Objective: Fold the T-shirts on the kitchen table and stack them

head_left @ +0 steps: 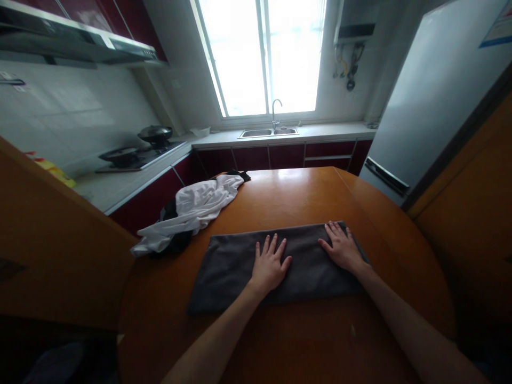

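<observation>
A person's two bare hands rest palm down on a folded dark gray cloth (232,273), which lies flat on the near half of an oval wooden table (296,194). The cloth forms a wide rectangle, its long sides running left to right across the table.

The left hand (269,268) lies near the middle of the cloth, its fingers spread and its thumb held out to the right. The right hand (344,249) is at the cloth's far right corner, fingers slightly parted, fingertips near the far edge, thumb angled toward the left hand. Both hands lie flat on the fabric, pinching nothing, with a stretch of cloth between them.

Along the table's left edge, a crumpled white garment (208,198) lies over black fabric (179,244).

Beyond the table's far end, dark red cabinets (252,158) carry a pale countertop (340,129) with a double-bowl steel sink (258,133) and a curved faucet (273,114), beneath a bright window (240,58). Left of the table, past the garments, a covered pan (155,132) sits on a black cooktop (146,158). Right of the table stands a silver refrigerator (436,96).
</observation>
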The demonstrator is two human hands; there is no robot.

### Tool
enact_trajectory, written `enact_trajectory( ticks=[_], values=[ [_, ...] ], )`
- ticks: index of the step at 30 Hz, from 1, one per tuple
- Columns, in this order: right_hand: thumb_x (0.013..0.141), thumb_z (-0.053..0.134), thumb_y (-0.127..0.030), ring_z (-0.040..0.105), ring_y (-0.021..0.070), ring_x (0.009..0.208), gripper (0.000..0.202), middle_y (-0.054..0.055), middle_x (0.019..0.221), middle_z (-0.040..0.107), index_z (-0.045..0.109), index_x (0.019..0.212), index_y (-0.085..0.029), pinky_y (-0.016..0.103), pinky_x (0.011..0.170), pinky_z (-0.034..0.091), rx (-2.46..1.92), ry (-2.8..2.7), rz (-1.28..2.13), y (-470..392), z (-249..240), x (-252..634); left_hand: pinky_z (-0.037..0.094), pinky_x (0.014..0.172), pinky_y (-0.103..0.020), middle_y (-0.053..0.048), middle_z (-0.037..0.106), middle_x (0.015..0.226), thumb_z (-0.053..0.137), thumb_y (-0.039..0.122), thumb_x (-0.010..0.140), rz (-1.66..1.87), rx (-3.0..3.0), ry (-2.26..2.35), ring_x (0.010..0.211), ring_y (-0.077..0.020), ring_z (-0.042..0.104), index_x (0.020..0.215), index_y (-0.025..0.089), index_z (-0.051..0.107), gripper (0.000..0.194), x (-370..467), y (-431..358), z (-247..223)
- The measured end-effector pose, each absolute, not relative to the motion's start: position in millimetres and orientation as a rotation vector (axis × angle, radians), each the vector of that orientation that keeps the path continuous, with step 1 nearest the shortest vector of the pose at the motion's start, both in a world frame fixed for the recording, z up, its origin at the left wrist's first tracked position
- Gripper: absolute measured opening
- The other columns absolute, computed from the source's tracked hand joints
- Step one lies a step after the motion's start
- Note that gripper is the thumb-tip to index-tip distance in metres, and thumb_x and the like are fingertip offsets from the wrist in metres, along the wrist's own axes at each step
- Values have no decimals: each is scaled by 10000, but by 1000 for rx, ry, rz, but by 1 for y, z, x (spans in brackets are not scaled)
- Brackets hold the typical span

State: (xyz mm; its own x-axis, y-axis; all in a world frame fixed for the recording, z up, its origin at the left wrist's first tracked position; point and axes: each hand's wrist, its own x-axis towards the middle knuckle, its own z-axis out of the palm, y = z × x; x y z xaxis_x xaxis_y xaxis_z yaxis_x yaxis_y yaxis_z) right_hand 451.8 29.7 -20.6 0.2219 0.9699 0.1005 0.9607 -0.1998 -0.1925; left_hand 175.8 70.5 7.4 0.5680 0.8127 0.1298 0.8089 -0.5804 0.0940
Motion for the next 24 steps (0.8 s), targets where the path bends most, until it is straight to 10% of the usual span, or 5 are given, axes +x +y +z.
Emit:
enact_trajectory(
  ticks=[14, 24],
  values=[
    [1010, 309, -531, 199, 261, 1547, 684, 124, 1656, 278, 384, 1559, -130, 529, 1252, 72, -2190, -1789, 84, 27, -14, 449, 125, 1246, -576, -21, 245, 1676, 298, 599, 1019, 233, 2747, 1424, 1557, -281, 164, 1584, 321, 335, 631, 173, 72, 1],
    [874, 551, -320, 702, 306, 1036, 468, 216, 1149, 733, 694, 1239, -64, 426, 936, 543, -2097, -1031, 202, 13, -7, 525, 118, 1245, -571, -29, 242, 1678, 307, 593, 1021, 223, 2740, 1424, 1558, -286, 158, 1582, 312, 345, 628, 174, 72, 1]
  ],
)
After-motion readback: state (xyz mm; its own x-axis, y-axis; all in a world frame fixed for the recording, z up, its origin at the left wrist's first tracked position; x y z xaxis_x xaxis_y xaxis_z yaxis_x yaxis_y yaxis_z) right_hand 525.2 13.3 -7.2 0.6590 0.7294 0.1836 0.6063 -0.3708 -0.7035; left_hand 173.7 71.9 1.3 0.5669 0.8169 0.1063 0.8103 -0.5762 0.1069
